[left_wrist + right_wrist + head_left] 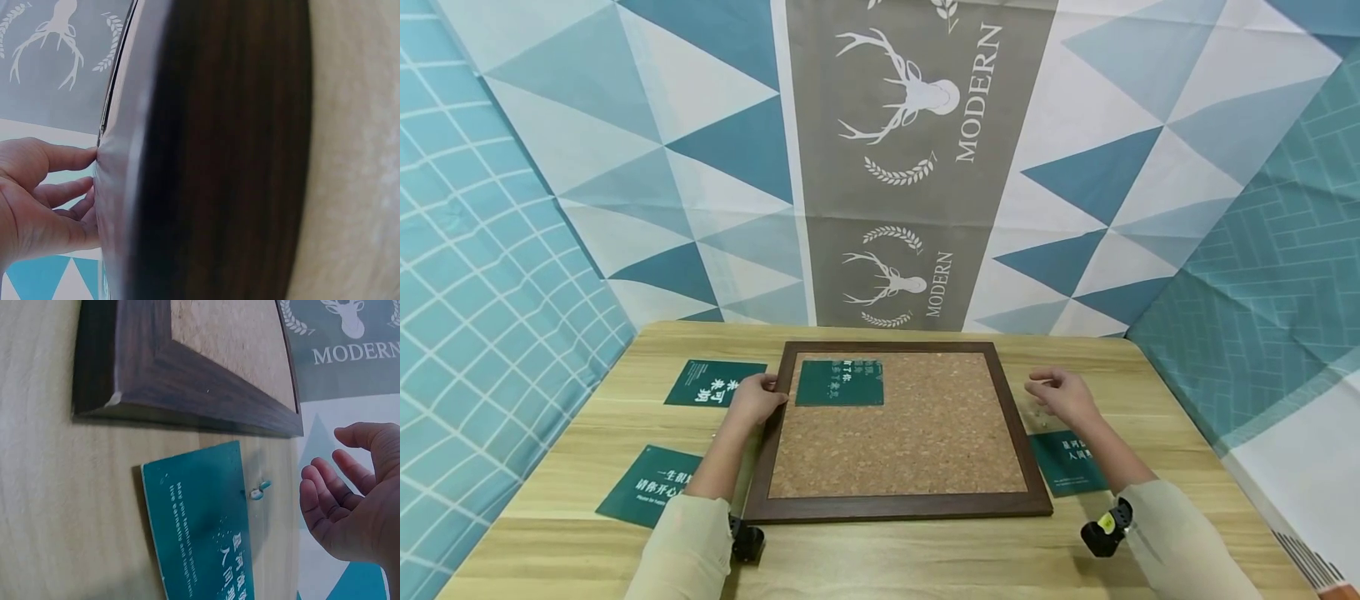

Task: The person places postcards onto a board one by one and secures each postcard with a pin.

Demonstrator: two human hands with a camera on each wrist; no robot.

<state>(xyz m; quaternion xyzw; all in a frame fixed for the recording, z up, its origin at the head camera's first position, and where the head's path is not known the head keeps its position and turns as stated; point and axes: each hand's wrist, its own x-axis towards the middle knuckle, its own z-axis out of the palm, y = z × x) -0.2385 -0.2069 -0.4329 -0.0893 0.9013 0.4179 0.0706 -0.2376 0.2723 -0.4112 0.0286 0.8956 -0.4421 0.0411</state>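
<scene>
A corkboard [898, 450] with a dark brown wooden frame lies flat on the table. My left hand [757, 400] grips its left side, thumb over the frame [231, 150] and the other fingers against the outer edge. A green card [820, 383] with white characters lies on the cork at upper left. Past the board's right side, my right hand [1066, 398] hovers with loosely bent fingers, holding nothing visible. Beneath it are small pushpins [257, 491] and another green card [200, 525], close to the frame.
Two more green cards lie left of the board, one [707, 385] partly behind my left hand and one [651, 483] nearer, partly covered by the forearm. Patterned cloth [887, 192] hangs behind the wooden table [880, 558].
</scene>
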